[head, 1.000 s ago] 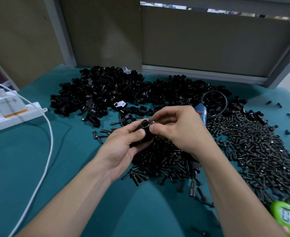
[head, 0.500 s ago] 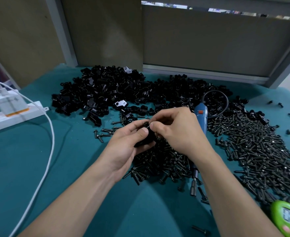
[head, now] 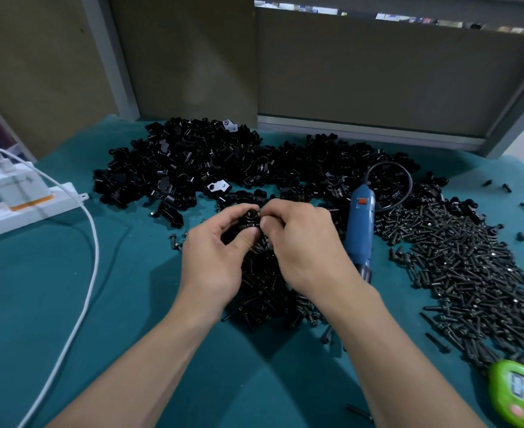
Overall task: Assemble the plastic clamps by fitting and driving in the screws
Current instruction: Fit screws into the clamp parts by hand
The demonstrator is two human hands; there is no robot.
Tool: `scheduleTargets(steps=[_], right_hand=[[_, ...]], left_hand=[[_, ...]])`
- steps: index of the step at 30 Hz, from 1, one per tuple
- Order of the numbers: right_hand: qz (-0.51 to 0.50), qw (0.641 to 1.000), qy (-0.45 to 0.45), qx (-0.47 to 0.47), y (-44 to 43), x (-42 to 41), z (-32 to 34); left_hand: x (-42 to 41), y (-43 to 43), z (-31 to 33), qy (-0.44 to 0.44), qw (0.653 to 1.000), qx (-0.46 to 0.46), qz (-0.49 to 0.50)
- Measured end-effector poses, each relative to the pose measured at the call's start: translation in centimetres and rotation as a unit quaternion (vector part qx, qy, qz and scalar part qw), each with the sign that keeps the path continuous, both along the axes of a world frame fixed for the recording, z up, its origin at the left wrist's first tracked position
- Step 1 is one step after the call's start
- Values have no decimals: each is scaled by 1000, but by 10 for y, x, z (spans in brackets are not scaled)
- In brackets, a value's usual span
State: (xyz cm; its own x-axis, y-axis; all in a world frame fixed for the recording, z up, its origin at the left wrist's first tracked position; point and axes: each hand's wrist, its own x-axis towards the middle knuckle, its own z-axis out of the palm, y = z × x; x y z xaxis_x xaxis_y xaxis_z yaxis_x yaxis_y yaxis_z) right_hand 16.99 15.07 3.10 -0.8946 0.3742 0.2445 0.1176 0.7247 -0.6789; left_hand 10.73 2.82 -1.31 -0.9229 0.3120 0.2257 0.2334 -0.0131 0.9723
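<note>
white power strip (head: 23,208) and cable (head: 92,242) at left; green timer (head: 520,396) lower right on teal table (head: 53,304).

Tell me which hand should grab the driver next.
Right. The blue driver lies just beside the right hand, while the left hand cradles the clamp and is farther away.
</note>
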Motion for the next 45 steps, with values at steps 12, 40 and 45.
scheduleTargets(steps=[12, 40, 45], right_hand=[[15, 999, -2, -50, 11, 1, 0], [-3, 998, -59, -34, 1, 1, 2], [44, 994, -75, -71, 6, 4, 6]], left_hand=[[4, -2, 7, 60, 997, -43, 3], [5, -2, 2, 20, 1000, -11, 12], [1, 1, -3, 3, 1000, -31, 5]])
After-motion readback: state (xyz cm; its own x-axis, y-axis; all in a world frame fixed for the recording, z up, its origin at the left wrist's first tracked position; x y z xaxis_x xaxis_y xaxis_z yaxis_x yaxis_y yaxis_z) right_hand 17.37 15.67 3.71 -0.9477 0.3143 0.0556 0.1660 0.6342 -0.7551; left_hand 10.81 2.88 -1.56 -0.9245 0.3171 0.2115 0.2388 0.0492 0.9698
